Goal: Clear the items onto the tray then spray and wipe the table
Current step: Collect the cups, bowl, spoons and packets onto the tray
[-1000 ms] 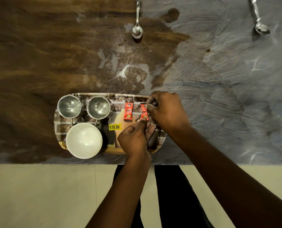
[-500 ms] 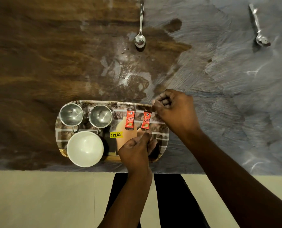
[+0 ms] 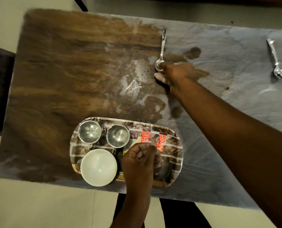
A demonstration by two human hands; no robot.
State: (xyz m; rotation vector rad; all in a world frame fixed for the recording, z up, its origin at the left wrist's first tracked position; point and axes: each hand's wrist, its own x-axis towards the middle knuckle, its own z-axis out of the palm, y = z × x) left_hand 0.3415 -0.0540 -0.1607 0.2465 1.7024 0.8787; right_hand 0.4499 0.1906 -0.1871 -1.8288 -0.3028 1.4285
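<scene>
Right hand (image 3: 176, 73) on spoon (image 3: 162, 45) — left hand (image 3: 140, 159) over tray (image 3: 175, 146)
</scene>
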